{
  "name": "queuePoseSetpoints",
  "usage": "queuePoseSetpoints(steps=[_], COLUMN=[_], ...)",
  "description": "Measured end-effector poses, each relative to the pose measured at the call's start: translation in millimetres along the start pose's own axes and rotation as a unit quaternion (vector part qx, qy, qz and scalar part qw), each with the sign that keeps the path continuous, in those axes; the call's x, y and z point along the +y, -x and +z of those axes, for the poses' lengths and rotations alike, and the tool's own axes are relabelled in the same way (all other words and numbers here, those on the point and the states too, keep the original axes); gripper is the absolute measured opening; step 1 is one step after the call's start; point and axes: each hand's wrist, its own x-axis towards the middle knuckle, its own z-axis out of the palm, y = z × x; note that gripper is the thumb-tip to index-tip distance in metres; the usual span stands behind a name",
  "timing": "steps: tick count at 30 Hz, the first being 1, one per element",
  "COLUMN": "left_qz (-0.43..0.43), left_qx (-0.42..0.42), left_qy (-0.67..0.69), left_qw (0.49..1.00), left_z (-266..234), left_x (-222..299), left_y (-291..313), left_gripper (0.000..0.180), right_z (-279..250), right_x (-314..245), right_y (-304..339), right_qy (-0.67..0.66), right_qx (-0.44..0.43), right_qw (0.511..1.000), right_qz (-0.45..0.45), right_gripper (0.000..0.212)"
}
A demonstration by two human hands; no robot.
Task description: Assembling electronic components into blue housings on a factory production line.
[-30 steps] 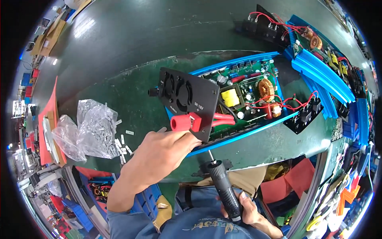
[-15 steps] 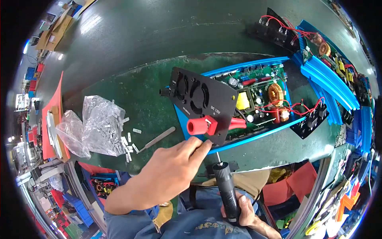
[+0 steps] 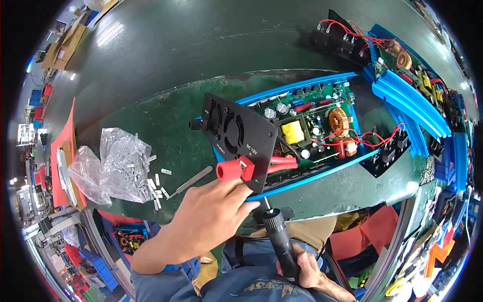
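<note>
My left hand (image 3: 209,214) is closed at the lower edge of a black fan end panel (image 3: 249,136), its fingers partly hidden below a red terminal (image 3: 230,169). That panel stands tilted at the left end of an open blue metal case (image 3: 322,172), where a green circuit board (image 3: 317,111) lies with a copper coil and a yellow transformer. In my right hand (image 3: 308,267) is a black electric screwdriver (image 3: 277,236), held upright near my body. Its bit points up close to the panel's bottom corner; whether it touches a screw I cannot tell.
Left on the green bench lie clear plastic bags (image 3: 123,166) of small metal pieces, several loose ones, and tweezers (image 3: 193,180). A second black panel (image 3: 385,153) hangs on red wires at the case's right end. More blue casings (image 3: 410,103) are stacked at the right.
The black panel has swung and shifted left with my left hand, showing more of the board and red wires behind it. The screwdriver has moved slightly left and down.
</note>
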Motion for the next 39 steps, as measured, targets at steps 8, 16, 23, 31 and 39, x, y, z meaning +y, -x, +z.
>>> queuePoseSetpoints(steps=[8, 16, 23, 31, 39], left_qz=[-0.017, 0.041, 0.035, -0.003, 0.016], left_qx=[-0.022, 0.0, 0.021, 0.027, 0.024], left_qy=[-0.035, -0.076, -0.077, -0.086, -0.08], left_qw=[0.999, 0.996, 0.996, 0.996, 0.996], left_z=[-0.8, -1.6, 4.4, 9.7, 10.6], left_x=[6.2, 4.2, 6.2, 8.7, 8.7], left_y=[1.6, -0.5, 3.3, 11.9, 3.7], left_gripper=[0.028, 0.021, 0.027, 0.036, 0.034], right_z=[-3.0, 9.5, 3.8, 3.7, -7.0], right_x=[-8.7, -49.8, -15.8, -11.6, 7.5], right_y=[-2.7, 3.8, 8.0, 1.1, -16.8], right_qy=[0.118, 0.22, 0.07, 0.009, -0.346], right_qx=[-0.057, 0.039, 0.034, 0.0, -0.179], right_qw=[0.991, 0.974, 0.997, 1.0, 0.914], right_qz=[0.013, 0.046, -0.013, 0.019, 0.114], right_gripper=[0.066, 0.065, 0.074, 0.075, 0.097])
